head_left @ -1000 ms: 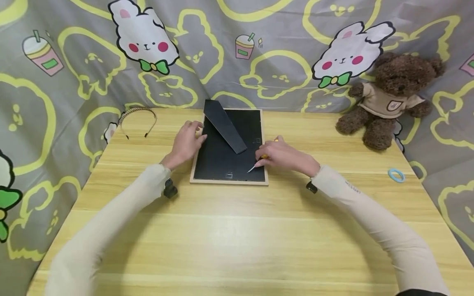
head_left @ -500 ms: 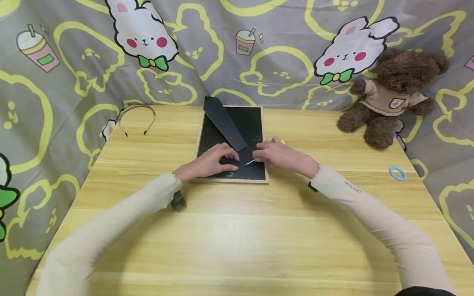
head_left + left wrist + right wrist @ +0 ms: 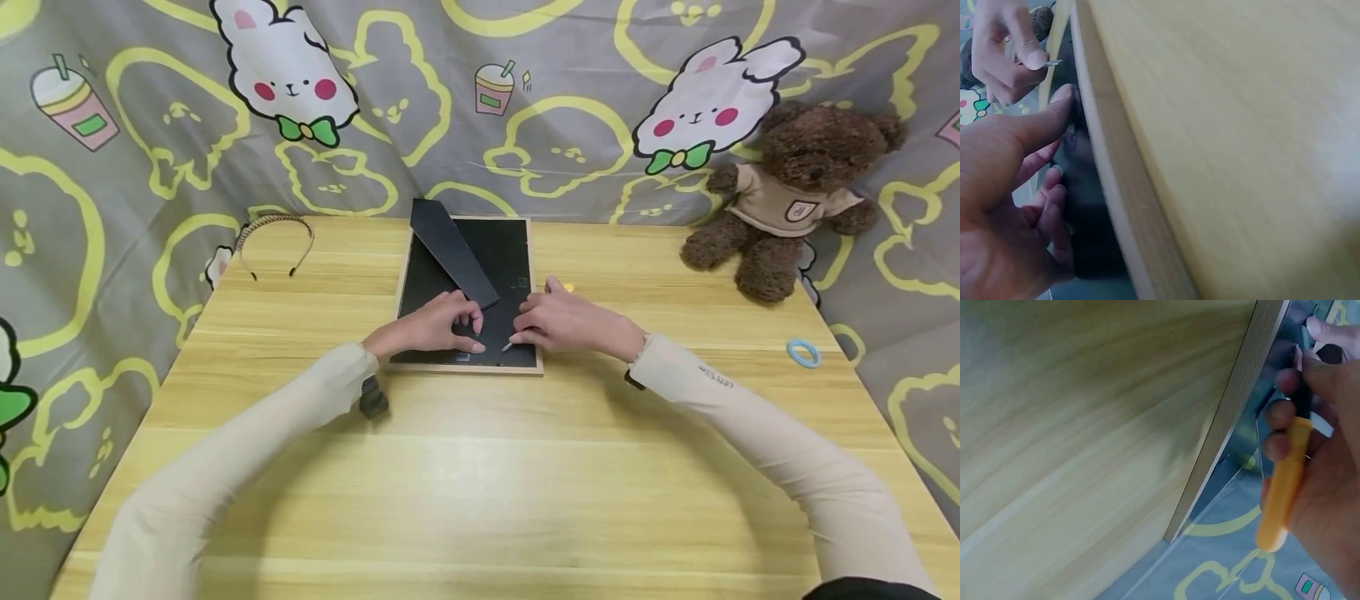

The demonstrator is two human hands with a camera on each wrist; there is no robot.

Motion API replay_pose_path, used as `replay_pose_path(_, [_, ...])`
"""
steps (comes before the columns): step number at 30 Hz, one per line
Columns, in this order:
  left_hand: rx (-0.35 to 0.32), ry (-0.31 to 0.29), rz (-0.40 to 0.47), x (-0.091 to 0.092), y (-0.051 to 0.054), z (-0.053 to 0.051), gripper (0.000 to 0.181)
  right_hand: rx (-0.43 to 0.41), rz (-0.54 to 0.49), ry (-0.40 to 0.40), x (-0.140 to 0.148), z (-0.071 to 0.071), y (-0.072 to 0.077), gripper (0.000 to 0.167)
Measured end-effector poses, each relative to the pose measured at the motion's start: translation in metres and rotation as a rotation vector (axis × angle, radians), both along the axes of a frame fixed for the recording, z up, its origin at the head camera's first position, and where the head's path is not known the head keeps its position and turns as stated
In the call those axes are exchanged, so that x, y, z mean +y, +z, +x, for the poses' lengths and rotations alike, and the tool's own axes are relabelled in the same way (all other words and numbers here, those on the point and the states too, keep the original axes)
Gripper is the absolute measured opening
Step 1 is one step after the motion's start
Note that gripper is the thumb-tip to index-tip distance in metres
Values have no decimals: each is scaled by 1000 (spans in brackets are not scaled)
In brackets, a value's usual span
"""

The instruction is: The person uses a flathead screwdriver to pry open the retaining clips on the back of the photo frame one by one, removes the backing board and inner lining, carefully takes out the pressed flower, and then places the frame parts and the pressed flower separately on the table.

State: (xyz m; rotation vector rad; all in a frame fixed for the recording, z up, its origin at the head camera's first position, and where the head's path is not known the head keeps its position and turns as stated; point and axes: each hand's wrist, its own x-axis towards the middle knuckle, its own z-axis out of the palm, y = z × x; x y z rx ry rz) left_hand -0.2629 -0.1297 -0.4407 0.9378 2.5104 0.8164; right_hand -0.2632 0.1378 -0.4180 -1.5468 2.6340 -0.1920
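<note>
A picture frame [image 3: 498, 246] with a light wooden rim lies face down, its black back up. Its black stand leg [image 3: 453, 254] slants across the back, jutting past the far left corner. My right hand [image 3: 573, 323], at the frame's right edge, grips a screwdriver [image 3: 1285, 487] with a yellow-orange handle and black collar. The short metal tip [image 3: 1055, 62] points out past the thumb, over the backing. My left hand [image 3: 435, 323] rests over the near part of the back, thumb and bent fingers apart with nothing seen between them. A small metal tab [image 3: 463, 357] shows by its thumb.
A headband [image 3: 276, 242] lies at the back left of the wooden table [image 3: 465, 492]. A brown teddy bear [image 3: 798, 200] sits at the back right, and a light-blue ring [image 3: 804, 353] lies in front of it. A patterned curtain [image 3: 555, 158] closes off the back and sides.
My left hand has left the frame's left edge and come right and nearer, over the lower backing. My right hand stays by the right edge with the screwdriver, its tip shifting slightly.
</note>
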Motion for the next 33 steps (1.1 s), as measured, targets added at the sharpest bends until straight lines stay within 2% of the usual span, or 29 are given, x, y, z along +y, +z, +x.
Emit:
replay_pose_path(7, [-27,22,-125,8,6,2,42,50,-40,78,-6,5,-7,31])
replay_pose_path(12, [-50,42,-148,10,9,2,43,47,-55,92,-9,5,-19,37])
replay_pose_path(16, [-64,44,-155,11,10,1,44,24,-48,96,-11,4,-20,41])
replay_pose_path(23, [-77,87,-149,10,10,3,43,-45,-88,122,-15,-1,-19,44])
replay_pose_path(28, [-67,78,-148,11,7,4,43,-102,-74,106,-12,-2,-23,46])
replay_pose_path(33, [-60,78,-148,13,6,2,43,-146,-78,86,-8,-1,-21,46])
